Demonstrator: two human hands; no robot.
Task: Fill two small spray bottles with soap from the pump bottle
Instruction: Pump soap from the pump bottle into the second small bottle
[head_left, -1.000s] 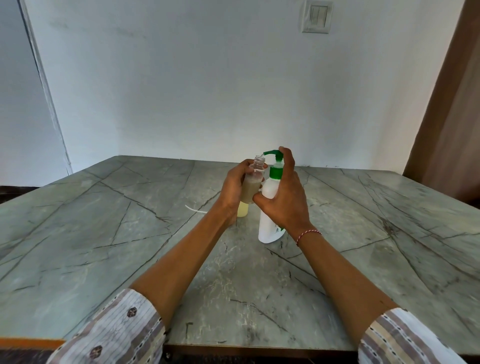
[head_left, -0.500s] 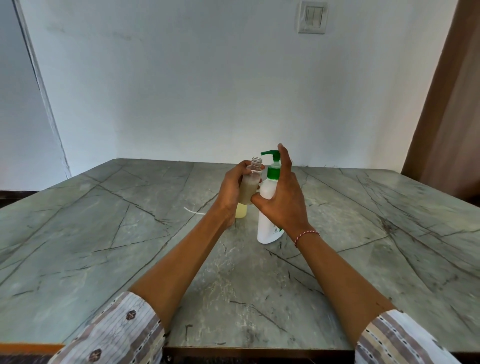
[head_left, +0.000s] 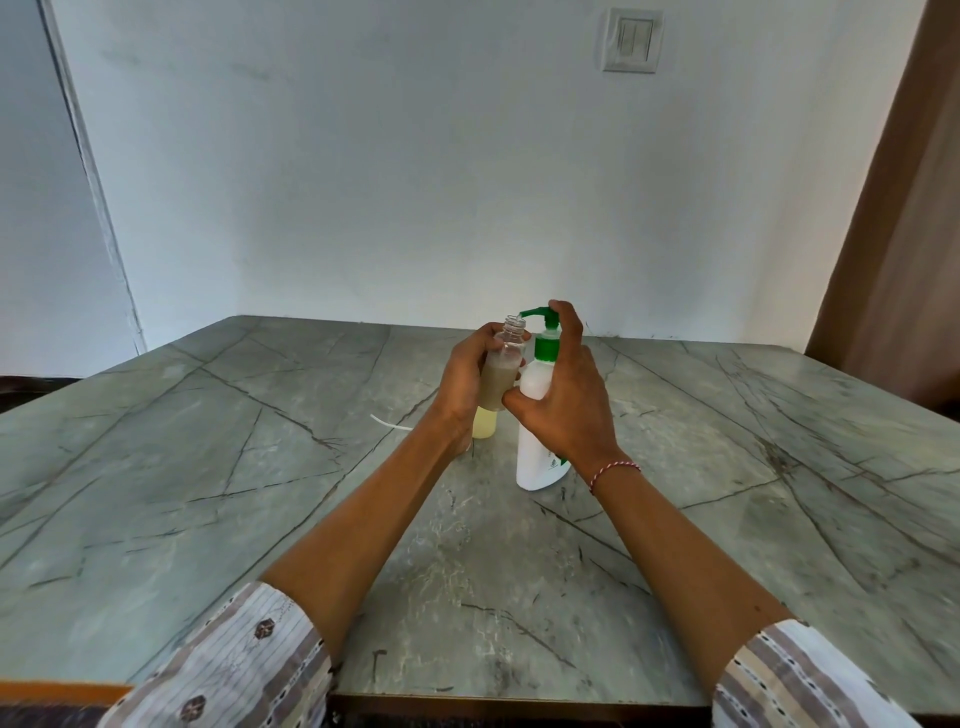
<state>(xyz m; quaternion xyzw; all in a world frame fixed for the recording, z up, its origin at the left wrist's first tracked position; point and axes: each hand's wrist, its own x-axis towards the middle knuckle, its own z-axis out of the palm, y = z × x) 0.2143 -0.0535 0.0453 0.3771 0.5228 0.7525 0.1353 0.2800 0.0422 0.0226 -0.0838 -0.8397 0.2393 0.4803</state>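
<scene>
Spray bottle (head_left: 503, 370) uncapped in left hand (head_left: 464, 382) grip; second bottle (head_left: 484, 422) half-hidden behind; right hand (head_left: 567, 400) round pump bottle (head_left: 535, 415).

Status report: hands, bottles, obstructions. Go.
Left hand grips open spray bottle at nozzle. Right hand on pump bottle, finger on pump head. Nothing blocking.

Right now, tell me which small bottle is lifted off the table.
The open clear bottle in the left hand, held under the green spout; the yellow-filled bottle stands behind.
</scene>
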